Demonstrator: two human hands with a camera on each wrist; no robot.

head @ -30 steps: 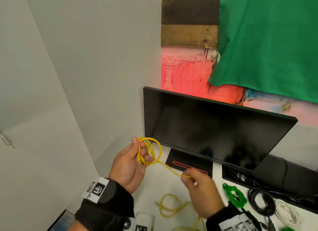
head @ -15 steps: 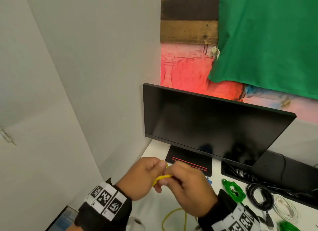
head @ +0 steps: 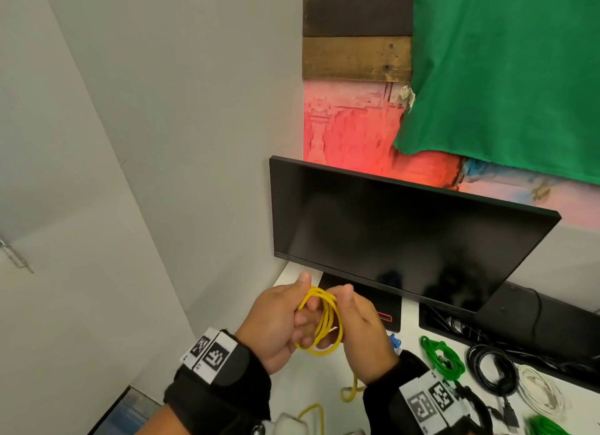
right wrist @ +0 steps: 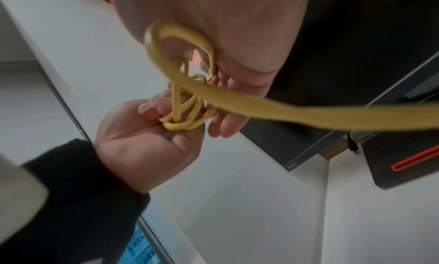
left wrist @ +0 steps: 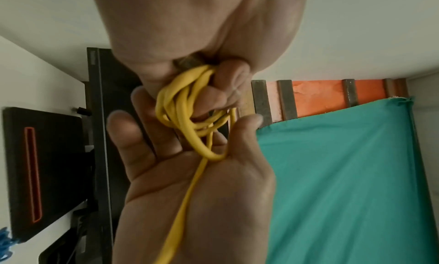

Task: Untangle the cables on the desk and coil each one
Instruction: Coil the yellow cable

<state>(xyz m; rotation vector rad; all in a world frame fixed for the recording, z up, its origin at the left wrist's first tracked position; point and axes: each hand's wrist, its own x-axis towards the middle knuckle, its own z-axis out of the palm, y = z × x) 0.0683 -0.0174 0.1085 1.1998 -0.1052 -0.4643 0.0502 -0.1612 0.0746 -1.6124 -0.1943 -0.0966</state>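
- Yellow cable point(head: 324, 321) is held in the air between both hands, above the near-left part of the table point(head: 319, 381), in front of the monitor point(head: 399, 236).
- Left hand point(head: 276, 324): fingers point(right wrist: 152, 106) curled round the gathered loops, thumb up. Judged to act as the former that keeps the turns stacked.
- Right hand point(head: 363, 334): palm open against the coil, thumb hooked over the newest turn; the free tail runs down across its palm to the table. Judged to be feeding slack.
- Slack remains on the table, so coiling looks unfinished.
- Green cable point(head: 443, 358), black cable point(head: 490, 371) and white cable point(head: 539, 391) lie coiled well to the right, presumably done.
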